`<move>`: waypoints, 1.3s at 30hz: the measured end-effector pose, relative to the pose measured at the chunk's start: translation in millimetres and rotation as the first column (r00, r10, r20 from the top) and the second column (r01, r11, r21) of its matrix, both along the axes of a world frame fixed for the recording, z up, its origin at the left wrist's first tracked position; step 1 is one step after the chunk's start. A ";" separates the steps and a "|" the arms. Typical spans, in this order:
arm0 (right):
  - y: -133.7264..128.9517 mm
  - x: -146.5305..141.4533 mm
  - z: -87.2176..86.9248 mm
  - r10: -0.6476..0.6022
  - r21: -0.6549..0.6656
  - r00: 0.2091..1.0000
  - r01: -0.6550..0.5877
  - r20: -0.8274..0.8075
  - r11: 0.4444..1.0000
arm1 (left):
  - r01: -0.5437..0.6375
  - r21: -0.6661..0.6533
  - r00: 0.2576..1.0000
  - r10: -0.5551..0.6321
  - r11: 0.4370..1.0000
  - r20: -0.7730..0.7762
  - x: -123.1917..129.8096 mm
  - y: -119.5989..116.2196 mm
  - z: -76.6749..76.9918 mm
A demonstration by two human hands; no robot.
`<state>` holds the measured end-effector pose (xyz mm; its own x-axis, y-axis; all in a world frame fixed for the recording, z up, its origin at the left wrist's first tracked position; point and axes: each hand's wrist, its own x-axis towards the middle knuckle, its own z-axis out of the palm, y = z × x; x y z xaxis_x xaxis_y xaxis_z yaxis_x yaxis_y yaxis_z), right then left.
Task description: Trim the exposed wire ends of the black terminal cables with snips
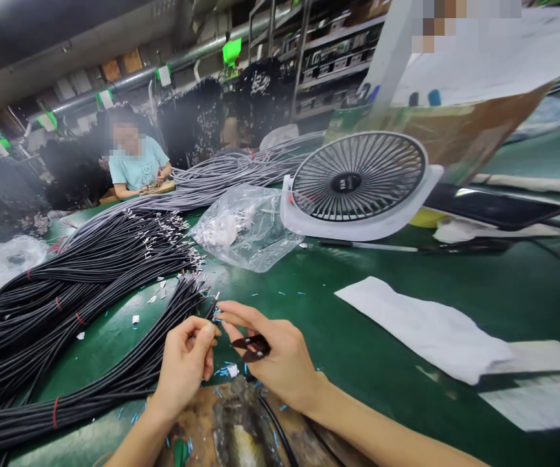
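My left hand [187, 360] is closed in a pinch on a thin black cable, whose stripped end [216, 303] points up between my two hands. Tucked in the palm of my right hand [280, 353] is a pair of small dark snips [253, 348], its two short blades pointing left. The thumb and forefinger of that hand reach to the cable end, beside small blue bits [218, 314]. Just left of my hands lies a bundle of black cables [129, 363] with stripped coloured wire ends, tied with a red band [56, 412].
More black cables [90, 266] and grey cables [231, 170] lie behind. A clear plastic bag [251, 227], a fan [358, 178], a phone [498, 206] and white paper [416, 324] are on the green table [309, 285]. A wooden board [192, 415] is below my hands. Another person [137, 162] sits opposite.
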<state>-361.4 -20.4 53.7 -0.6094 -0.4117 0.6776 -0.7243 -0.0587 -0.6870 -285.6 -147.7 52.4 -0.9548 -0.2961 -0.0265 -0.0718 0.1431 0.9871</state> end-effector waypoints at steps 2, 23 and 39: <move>1.8 -0.8 1.3 -0.011 0.028 1.000 0.012 -0.005 1.000 | -0.014 -0.021 1.000 0.013 1.000 -0.009 0.7 2.1 1.8; 0.3 -8.3 19.9 0.287 -0.230 0.630 -0.174 0.722 0.958 | -0.083 -0.219 0.988 0.052 0.972 -0.144 6.8 2.9 19.6; -2.9 -8.7 21.8 0.350 -0.287 0.194 -0.290 0.916 0.913 | 0.089 -0.130 0.985 -0.106 0.988 -0.133 5.9 0.9 23.2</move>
